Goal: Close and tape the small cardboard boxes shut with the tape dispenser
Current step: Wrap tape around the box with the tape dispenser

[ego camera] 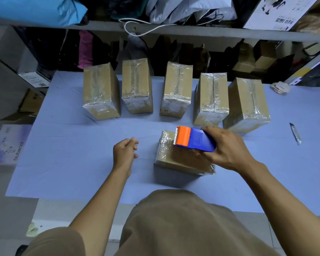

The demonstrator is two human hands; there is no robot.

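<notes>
On the blue table point(63, 172), nearest the person, the small box point(183, 159) is shown; the tape dispenser point(194, 138), gripped by right-hand point(227, 148) fingers, is held over it. Left hand point(125, 152) loosely curled, empty. Light, stiff cardboard is judged; steadying at its sides is advised.

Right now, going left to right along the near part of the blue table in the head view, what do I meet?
Left hand → taped cardboard box → right hand holding the orange-and-blue tape dispenser → slim utility knife.
</notes>
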